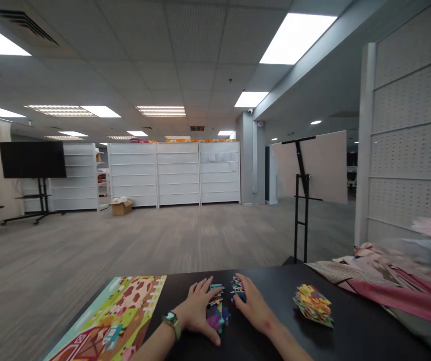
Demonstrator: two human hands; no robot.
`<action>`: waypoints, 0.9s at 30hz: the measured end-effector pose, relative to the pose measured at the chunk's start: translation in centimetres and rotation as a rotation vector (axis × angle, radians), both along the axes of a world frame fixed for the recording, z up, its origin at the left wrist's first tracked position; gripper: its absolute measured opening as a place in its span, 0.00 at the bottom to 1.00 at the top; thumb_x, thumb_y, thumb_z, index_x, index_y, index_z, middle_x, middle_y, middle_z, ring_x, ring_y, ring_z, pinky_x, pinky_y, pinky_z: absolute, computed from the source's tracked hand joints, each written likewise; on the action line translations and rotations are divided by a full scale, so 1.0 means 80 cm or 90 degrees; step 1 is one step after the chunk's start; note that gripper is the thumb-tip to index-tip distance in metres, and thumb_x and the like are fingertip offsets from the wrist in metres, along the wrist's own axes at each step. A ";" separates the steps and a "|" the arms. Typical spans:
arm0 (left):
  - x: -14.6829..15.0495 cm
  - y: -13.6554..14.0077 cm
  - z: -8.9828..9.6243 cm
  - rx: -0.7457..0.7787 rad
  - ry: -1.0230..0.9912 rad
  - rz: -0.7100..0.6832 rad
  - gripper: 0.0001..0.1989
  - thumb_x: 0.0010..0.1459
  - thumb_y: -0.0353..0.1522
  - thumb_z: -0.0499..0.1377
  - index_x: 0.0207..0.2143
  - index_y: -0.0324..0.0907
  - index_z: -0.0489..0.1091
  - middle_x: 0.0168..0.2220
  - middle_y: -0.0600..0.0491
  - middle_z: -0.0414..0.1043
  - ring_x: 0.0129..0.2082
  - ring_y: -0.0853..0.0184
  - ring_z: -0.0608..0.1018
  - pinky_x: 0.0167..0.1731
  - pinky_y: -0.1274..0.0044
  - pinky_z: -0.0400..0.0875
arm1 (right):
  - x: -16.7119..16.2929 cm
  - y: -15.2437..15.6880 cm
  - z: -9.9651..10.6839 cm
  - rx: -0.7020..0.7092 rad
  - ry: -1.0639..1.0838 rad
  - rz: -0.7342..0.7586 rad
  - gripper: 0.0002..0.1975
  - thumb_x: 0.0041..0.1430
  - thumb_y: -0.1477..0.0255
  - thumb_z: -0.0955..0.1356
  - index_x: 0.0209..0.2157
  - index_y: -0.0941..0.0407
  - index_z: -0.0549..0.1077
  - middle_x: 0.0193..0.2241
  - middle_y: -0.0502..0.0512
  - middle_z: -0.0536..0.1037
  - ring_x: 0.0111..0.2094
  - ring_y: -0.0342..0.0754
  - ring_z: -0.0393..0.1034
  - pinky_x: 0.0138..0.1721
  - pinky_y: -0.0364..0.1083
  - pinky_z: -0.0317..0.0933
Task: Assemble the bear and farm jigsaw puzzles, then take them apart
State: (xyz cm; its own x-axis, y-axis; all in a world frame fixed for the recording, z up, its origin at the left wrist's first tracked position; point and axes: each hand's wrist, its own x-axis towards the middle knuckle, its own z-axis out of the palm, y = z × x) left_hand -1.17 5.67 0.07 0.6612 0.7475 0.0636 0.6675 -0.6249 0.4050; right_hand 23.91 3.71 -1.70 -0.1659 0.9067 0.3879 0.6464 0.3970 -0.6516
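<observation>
My left hand (197, 312) is open, fingers spread, along the left side of a pile of colourful jigsaw pieces (218, 315) in teal, purple and blue. Its thumb lies below the pile, and a watch is on the wrist. My right hand (253, 302) curls round a smaller bunch of jigsaw pieces (237, 288), which shows between its thumb and fingers. A narrow gap of black tabletop separates the two bunches. Further right, untouched, stands a stacked heap of yellow and orange jigsaw pieces (314, 305).
A farm picture sheet (136, 311) with a red barn covers the table's left side. Crumpled pink and patterned cloth (399, 291) lies on the right. Beyond the black table (279, 286) are a board on a black stand (301, 215), white shelves (177, 175) and a cardboard box (121, 206).
</observation>
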 end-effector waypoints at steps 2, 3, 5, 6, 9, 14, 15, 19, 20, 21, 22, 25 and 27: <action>0.001 0.007 -0.008 -0.006 -0.019 -0.022 0.60 0.31 0.56 0.73 0.66 0.52 0.57 0.70 0.40 0.47 0.68 0.37 0.50 0.64 0.48 0.39 | -0.005 0.000 0.001 -0.031 0.026 -0.023 0.32 0.56 0.66 0.66 0.62 0.58 0.62 0.56 0.62 0.72 0.56 0.54 0.68 0.59 0.50 0.58; 0.002 0.008 -0.012 0.002 -0.048 -0.024 0.56 0.33 0.56 0.72 0.64 0.51 0.60 0.68 0.41 0.53 0.67 0.39 0.53 0.64 0.51 0.43 | -0.006 0.001 0.004 -0.049 0.040 -0.034 0.32 0.55 0.66 0.66 0.62 0.58 0.62 0.53 0.62 0.74 0.54 0.54 0.70 0.57 0.49 0.60; 0.003 0.007 -0.015 0.024 -0.121 -0.013 0.48 0.35 0.56 0.72 0.58 0.49 0.65 0.61 0.44 0.63 0.62 0.44 0.63 0.62 0.57 0.54 | -0.006 0.005 0.010 -0.085 0.059 -0.055 0.29 0.55 0.66 0.66 0.58 0.59 0.66 0.47 0.59 0.79 0.48 0.53 0.73 0.52 0.48 0.62; 0.005 0.005 -0.016 0.033 -0.154 -0.005 0.45 0.36 0.56 0.72 0.55 0.48 0.67 0.57 0.46 0.66 0.58 0.47 0.68 0.59 0.62 0.59 | -0.004 0.008 0.012 -0.099 0.062 -0.065 0.26 0.54 0.65 0.66 0.54 0.59 0.70 0.44 0.58 0.80 0.46 0.53 0.73 0.50 0.47 0.63; 0.008 -0.003 -0.015 0.051 -0.208 0.007 0.39 0.38 0.54 0.73 0.49 0.46 0.68 0.49 0.50 0.68 0.48 0.56 0.73 0.49 0.71 0.66 | 0.004 0.016 0.011 -0.137 0.054 -0.103 0.16 0.53 0.62 0.66 0.40 0.55 0.78 0.41 0.57 0.81 0.47 0.57 0.72 0.50 0.49 0.61; 0.010 -0.011 -0.010 0.073 -0.221 0.010 0.17 0.59 0.43 0.64 0.46 0.45 0.67 0.48 0.51 0.67 0.48 0.60 0.71 0.50 0.74 0.63 | 0.013 0.022 0.006 -0.190 0.054 -0.163 0.16 0.48 0.56 0.69 0.33 0.52 0.80 0.43 0.60 0.80 0.53 0.66 0.66 0.54 0.59 0.54; 0.010 -0.011 -0.010 0.077 -0.221 0.015 0.13 0.63 0.40 0.60 0.46 0.45 0.67 0.48 0.51 0.67 0.48 0.61 0.70 0.50 0.74 0.63 | 0.014 0.022 0.006 -0.193 0.064 -0.161 0.16 0.47 0.56 0.70 0.34 0.51 0.80 0.43 0.59 0.80 0.53 0.66 0.66 0.54 0.59 0.54; 0.011 -0.010 -0.014 0.089 -0.212 0.051 0.08 0.66 0.35 0.54 0.46 0.44 0.66 0.46 0.51 0.69 0.47 0.62 0.70 0.49 0.74 0.63 | 0.018 0.022 0.010 -0.167 0.132 -0.126 0.22 0.54 0.51 0.64 0.41 0.49 0.78 0.43 0.54 0.81 0.50 0.60 0.70 0.52 0.53 0.59; 0.011 -0.009 -0.015 0.092 -0.208 0.062 0.07 0.66 0.35 0.54 0.45 0.44 0.66 0.45 0.51 0.69 0.46 0.62 0.70 0.48 0.74 0.63 | 0.019 0.022 0.011 -0.153 0.152 -0.111 0.24 0.56 0.50 0.62 0.41 0.50 0.77 0.43 0.53 0.81 0.49 0.58 0.71 0.51 0.51 0.60; 0.012 -0.009 -0.016 0.095 -0.204 0.073 0.07 0.66 0.36 0.54 0.44 0.44 0.66 0.45 0.51 0.69 0.46 0.62 0.70 0.48 0.75 0.63 | 0.019 0.022 0.012 -0.140 0.169 -0.097 0.25 0.58 0.49 0.59 0.41 0.51 0.77 0.43 0.53 0.81 0.48 0.56 0.71 0.50 0.49 0.61; 0.012 -0.008 -0.016 0.099 -0.199 0.084 0.07 0.66 0.36 0.54 0.43 0.44 0.66 0.44 0.51 0.70 0.46 0.62 0.70 0.47 0.75 0.63 | 0.020 0.022 0.012 -0.128 0.185 -0.088 0.26 0.59 0.49 0.58 0.40 0.52 0.76 0.43 0.53 0.81 0.47 0.56 0.71 0.49 0.48 0.61; 0.011 -0.003 -0.017 0.107 -0.177 0.117 0.08 0.67 0.39 0.53 0.42 0.45 0.66 0.42 0.52 0.71 0.44 0.61 0.72 0.44 0.75 0.63 | 0.019 0.022 0.010 -0.108 0.214 -0.082 0.25 0.59 0.50 0.59 0.39 0.54 0.76 0.41 0.54 0.81 0.46 0.55 0.72 0.48 0.47 0.61; 0.007 0.004 -0.018 0.110 -0.163 0.140 0.10 0.69 0.40 0.50 0.42 0.46 0.66 0.39 0.52 0.73 0.41 0.61 0.74 0.42 0.75 0.64 | 0.018 0.023 0.007 -0.100 0.224 -0.086 0.24 0.59 0.50 0.60 0.36 0.54 0.76 0.38 0.53 0.81 0.44 0.55 0.72 0.48 0.47 0.62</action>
